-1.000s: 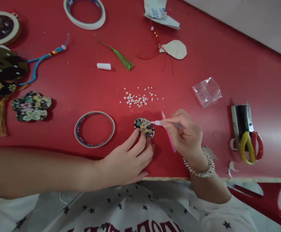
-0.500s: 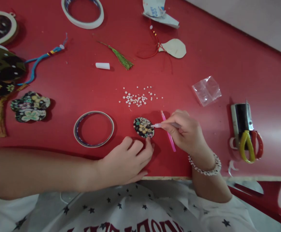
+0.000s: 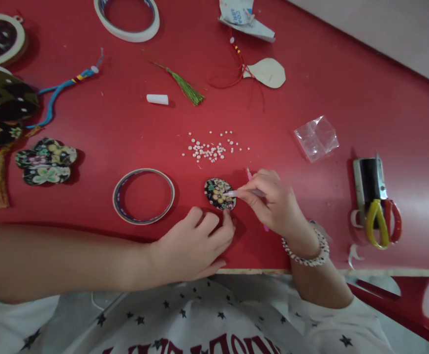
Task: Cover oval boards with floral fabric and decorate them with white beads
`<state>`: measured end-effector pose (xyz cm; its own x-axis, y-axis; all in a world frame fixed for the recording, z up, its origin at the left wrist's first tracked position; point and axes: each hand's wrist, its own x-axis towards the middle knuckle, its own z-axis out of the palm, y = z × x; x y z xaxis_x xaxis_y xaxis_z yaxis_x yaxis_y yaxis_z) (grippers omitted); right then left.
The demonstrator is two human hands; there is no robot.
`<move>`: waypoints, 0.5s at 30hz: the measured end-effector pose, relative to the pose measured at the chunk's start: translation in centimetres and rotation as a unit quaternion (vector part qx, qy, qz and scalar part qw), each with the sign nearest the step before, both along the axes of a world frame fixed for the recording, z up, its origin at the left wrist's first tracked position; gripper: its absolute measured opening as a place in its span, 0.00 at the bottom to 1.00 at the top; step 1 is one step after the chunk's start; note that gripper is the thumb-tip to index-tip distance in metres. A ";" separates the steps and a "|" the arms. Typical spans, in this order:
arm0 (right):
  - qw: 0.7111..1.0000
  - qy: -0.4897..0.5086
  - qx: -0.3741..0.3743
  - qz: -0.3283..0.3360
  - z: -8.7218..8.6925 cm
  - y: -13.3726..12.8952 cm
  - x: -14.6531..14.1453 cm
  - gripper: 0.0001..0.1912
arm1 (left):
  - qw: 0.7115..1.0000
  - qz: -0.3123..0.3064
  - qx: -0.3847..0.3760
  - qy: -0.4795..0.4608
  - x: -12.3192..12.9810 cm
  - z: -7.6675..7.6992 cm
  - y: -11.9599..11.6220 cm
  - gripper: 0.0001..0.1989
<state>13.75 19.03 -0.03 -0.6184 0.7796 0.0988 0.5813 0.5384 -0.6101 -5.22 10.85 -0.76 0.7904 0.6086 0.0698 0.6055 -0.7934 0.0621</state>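
Note:
A small oval piece covered in dark floral fabric (image 3: 214, 187) lies flat near the table's front edge. My left hand (image 3: 196, 243) rests beside it with loosely bent fingers, one fingertip touching its lower edge. In a pinch, my right hand (image 3: 277, 201) holds a pale, pen-shaped tool (image 3: 232, 193), its tip over the yellow flower in the middle of the oval. Whether the tip touches the fabric I cannot tell. A bright pink stick (image 3: 249, 173) lies partly hidden under my right hand. Small white pearl beads (image 3: 210, 151) are scattered just beyond the oval.
Left of the oval lies a tape roll (image 3: 116, 199), with a flower-shaped fabric piece (image 3: 46, 162) farther left. Scissors (image 3: 377, 221) and a clear plastic bag (image 3: 316, 138) are at right. Behind are a green tassel (image 3: 187, 88), a white cap (image 3: 157, 99) and another tape roll (image 3: 128, 34).
My right hand has shifted left and the tool's tip has moved from the oval's right edge towards its middle. My left hand has stayed in place.

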 end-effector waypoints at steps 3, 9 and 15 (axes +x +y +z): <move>1.000 -0.005 -0.008 0.014 0.1 0.2 0.3 0.08 | 1.000 -0.003 0.000 0.005 0.0 0.0 0.0 0.26; 1.000 -0.018 0.007 -0.012 0.0 0.5 0.7 0.08 | 1.000 -0.003 -0.003 0.006 0.0 0.0 -0.1 0.26; 0.999 0.006 0.036 -0.025 -0.2 0.3 0.1 0.07 | 1.000 -0.005 -0.014 0.009 -0.1 0.0 -0.1 0.27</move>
<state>13.83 19.30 -0.25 -0.5777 0.7999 0.1626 0.6016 0.5519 -0.5775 -5.30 10.76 -0.72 0.7971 0.6026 0.0381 0.5993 -0.7972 0.0726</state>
